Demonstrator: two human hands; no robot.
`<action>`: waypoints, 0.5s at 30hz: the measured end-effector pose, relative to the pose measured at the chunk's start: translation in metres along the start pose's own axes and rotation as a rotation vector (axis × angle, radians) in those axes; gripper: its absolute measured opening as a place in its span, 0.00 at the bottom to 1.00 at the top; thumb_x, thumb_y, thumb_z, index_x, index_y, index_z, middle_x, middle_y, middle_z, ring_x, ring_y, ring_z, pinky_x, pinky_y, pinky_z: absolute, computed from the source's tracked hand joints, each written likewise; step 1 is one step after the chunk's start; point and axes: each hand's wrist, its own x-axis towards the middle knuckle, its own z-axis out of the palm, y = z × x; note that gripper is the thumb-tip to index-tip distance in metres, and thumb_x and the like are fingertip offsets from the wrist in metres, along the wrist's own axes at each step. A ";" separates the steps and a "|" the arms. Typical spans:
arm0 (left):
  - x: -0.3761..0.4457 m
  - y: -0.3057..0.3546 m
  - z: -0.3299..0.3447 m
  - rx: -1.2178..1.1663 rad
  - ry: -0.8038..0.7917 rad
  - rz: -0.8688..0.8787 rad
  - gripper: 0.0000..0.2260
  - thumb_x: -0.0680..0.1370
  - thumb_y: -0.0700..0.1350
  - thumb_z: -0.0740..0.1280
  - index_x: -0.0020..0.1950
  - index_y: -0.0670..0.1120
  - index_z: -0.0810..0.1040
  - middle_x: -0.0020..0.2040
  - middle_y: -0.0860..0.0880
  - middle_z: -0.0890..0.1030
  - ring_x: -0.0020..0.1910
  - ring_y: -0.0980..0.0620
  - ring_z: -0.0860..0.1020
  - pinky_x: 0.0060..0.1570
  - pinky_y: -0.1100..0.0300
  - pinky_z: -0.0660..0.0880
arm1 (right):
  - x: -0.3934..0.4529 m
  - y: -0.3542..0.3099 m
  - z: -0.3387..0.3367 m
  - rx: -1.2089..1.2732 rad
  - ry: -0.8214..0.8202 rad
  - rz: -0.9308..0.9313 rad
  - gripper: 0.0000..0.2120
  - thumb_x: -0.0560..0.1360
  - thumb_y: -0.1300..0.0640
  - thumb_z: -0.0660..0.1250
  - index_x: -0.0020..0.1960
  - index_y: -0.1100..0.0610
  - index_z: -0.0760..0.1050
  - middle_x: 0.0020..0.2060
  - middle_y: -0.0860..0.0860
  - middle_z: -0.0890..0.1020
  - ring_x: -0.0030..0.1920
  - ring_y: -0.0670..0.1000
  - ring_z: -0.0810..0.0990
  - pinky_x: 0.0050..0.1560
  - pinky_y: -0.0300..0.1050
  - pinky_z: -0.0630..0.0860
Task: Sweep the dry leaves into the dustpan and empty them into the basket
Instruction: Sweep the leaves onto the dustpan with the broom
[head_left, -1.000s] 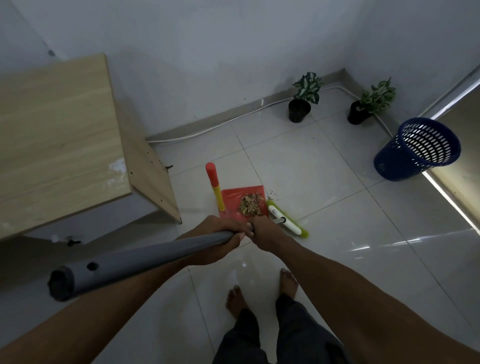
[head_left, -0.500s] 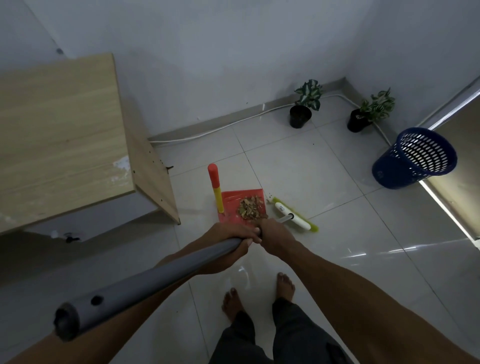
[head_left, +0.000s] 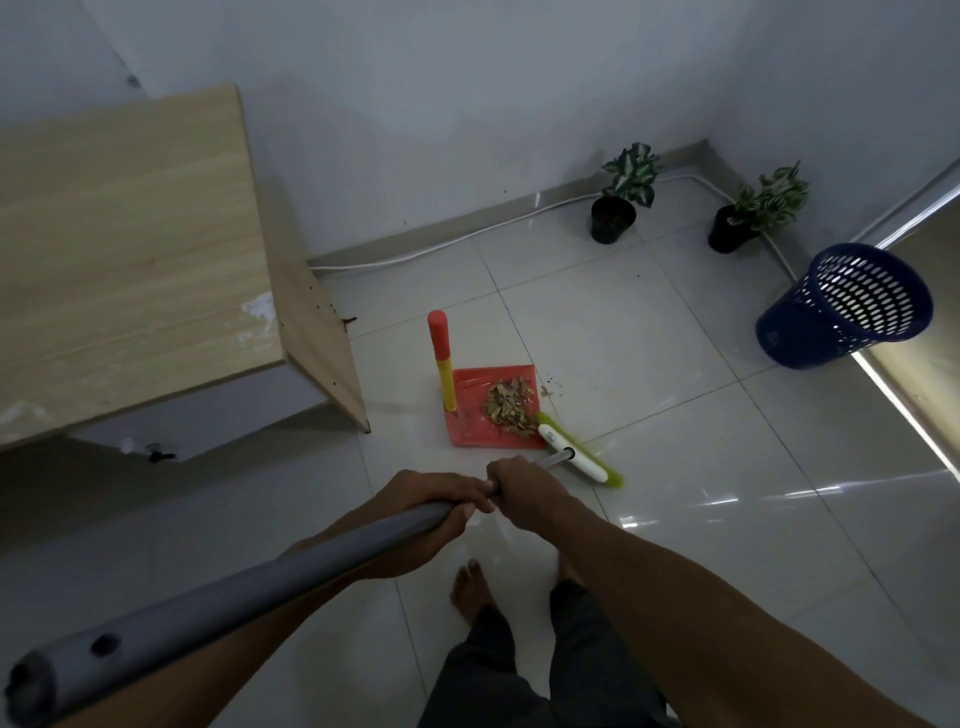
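Gripping the long grey broom pole (head_left: 249, 577) with both hands at centre frame: left hand (head_left: 434, 512) wrapped round the pole nearer the body, right hand (head_left: 522, 493) closed on it just ahead, the two touching or nearly so. Pole runs from lower left of the frame up to the white-and-lime-green broom head (head_left: 576, 457), which sits on the pale glossy floor tiles (head_left: 649, 374), right of centre.

Broom head's upper end touches the near right corner of the flat red plastic dustpan (head_left: 470, 431). Dustpan lies on the floor at centre, its red-and-yellow handle (head_left: 441, 358) standing upright at its left edge. Pile of dry brown leaves (head_left: 509, 405) sits in the pan's right half. A few small crumbs (head_left: 550, 389) on the tile just right of the pan's edge.

Dark blue perforated plastic basket (head_left: 841, 312) at the right edge of the frame, tilted, mouth facing the camera, well apart from the pan. Can't see inside it clearly.

Two small potted plants in black pots (head_left: 613, 218) by the far wall, upper right. Light wood-grain desk (head_left: 130, 270) fills the upper left. Bare feet (head_left: 470, 592) and dark trousers (head_left: 519, 675) at bottom centre.
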 end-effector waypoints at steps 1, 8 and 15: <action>-0.008 0.067 -0.065 -0.117 -0.060 0.099 0.12 0.78 0.55 0.60 0.57 0.60 0.80 0.57 0.63 0.80 0.55 0.67 0.78 0.55 0.73 0.73 | 0.000 -0.002 0.001 -0.008 -0.002 -0.013 0.03 0.75 0.62 0.63 0.47 0.58 0.75 0.48 0.58 0.80 0.46 0.58 0.80 0.45 0.51 0.76; -0.050 0.099 -0.061 0.028 0.049 0.129 0.30 0.73 0.66 0.64 0.62 0.44 0.80 0.49 0.64 0.84 0.48 0.75 0.77 0.62 0.61 0.74 | 0.001 -0.006 -0.006 -0.046 -0.001 -0.057 0.03 0.75 0.63 0.63 0.47 0.59 0.75 0.48 0.57 0.81 0.46 0.56 0.81 0.46 0.51 0.78; 0.001 0.148 -0.128 -0.165 0.006 0.243 0.13 0.78 0.47 0.63 0.55 0.43 0.83 0.58 0.52 0.81 0.56 0.72 0.76 0.57 0.74 0.72 | 0.017 0.020 -0.036 -0.028 0.051 0.007 0.05 0.76 0.61 0.62 0.47 0.58 0.77 0.46 0.55 0.83 0.46 0.56 0.82 0.45 0.47 0.77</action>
